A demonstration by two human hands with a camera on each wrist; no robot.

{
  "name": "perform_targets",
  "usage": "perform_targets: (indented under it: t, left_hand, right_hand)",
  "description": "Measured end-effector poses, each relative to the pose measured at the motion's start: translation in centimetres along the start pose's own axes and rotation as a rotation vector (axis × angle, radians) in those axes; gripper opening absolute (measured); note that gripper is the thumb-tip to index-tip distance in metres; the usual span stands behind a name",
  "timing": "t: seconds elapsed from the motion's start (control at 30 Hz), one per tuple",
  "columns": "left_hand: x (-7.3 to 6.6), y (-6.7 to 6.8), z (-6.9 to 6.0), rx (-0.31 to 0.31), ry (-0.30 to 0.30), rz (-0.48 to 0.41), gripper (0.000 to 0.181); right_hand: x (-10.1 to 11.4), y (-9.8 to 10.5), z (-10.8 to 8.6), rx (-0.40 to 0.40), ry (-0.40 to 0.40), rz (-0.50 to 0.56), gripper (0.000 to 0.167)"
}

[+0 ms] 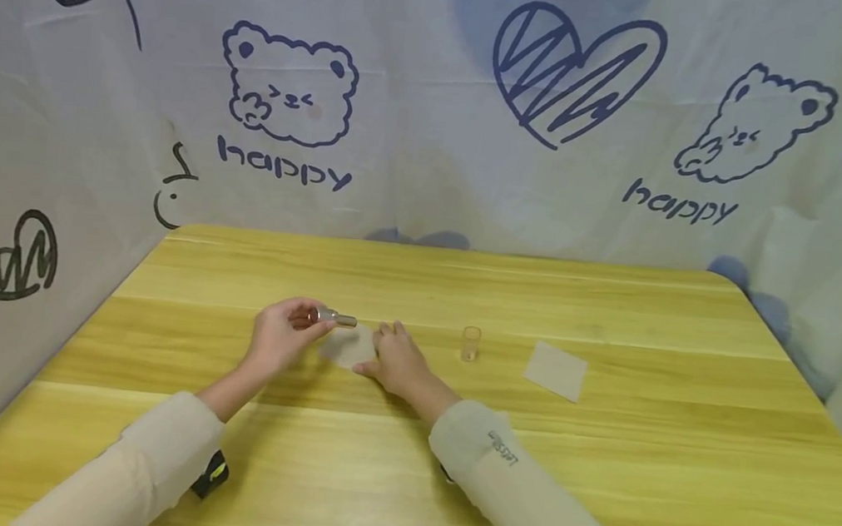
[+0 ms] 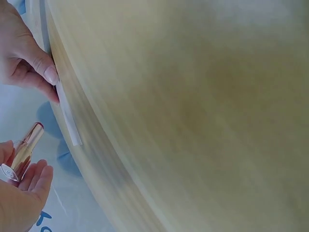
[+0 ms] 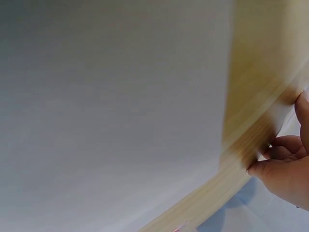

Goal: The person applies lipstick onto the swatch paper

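Observation:
My left hand (image 1: pixel 283 334) holds a lipstick (image 1: pixel 333 317) between thumb and fingers, above a white paper square (image 1: pixel 351 349). In the left wrist view, the lipstick (image 2: pixel 24 152) has a shiny metallic tube and a red tip. At the paper's right side rests my right hand (image 1: pixel 401 360), thumb and fingers spread apart with their tips at the paper's edge. That same hand (image 3: pixel 285 157) shows at the right of the right wrist view. To its right on the table stands a clear cap (image 1: pixel 470 344).
A second white paper square (image 1: pixel 556 371) lies on the wooden table (image 1: pixel 675 452), right of the cap. Behind the table hangs a pale cloth (image 1: pixel 418 129) with drawn bears and hearts. A pale surface (image 3: pixel 111 106) fills much of the right wrist view.

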State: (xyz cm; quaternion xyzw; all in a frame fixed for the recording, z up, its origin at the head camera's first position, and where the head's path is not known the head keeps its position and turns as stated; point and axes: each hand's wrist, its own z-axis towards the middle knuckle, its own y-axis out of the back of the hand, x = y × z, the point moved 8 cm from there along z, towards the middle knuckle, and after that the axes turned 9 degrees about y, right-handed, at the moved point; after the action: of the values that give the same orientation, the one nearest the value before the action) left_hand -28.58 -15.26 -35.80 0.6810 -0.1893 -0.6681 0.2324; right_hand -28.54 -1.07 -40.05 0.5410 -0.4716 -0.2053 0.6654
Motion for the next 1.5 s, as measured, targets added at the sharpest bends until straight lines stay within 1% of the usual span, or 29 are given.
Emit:
perform_targets:
  t: [0.1,0.37,0.6,0.67,0.93,1.13,1.37,1.5]
  left_hand:
    - [-0.3,-0.2,0.3,-0.001,-0.017,0.002,0.029]
    - [-0.6,-0.3,0.7,-0.025,-0.069,0.055,0.03]
    - [-1.5,-0.4,1.0,-0.027,-0.148,0.095,0.035]
    - [-1.7,-0.5,1.1,-0.022,-0.158,0.096,0.035]
    - [-2.1,-1.2,1.5,-0.009,-0.178,0.105,0.034]
    - [-1.9,-1.5,1.7,-0.019,-0.165,0.114,0.035]
    - [-1.9,-1.7,1.9,-0.031,-0.149,0.162,0.036]
    - [-1.9,-1.7,1.9,-0.031,-0.141,0.16,0.036]
  right_hand:
    - [-0.1,0.1,0.0,0.002,-0.001,-0.003,0.062]
    - [-0.1,0.1,0.0,0.004,-0.013,0.001,0.061]
    - [-0.1,0.0,0.2,0.015,-0.012,-0.021,0.061]
    - [-0.1,0.0,0.2,0.019,-0.012,-0.031,0.062]
    - [-0.2,0.0,0.1,0.02,-0.014,-0.024,0.063]
    - [-0.1,-0.1,0.0,0.028,-0.018,-0.022,0.063]
    - [-0.1,0.0,0.1,0.027,-0.018,-0.043,0.063]
    - [-0.1,0.0,0.1,0.027,-0.018,-0.04,0.063]
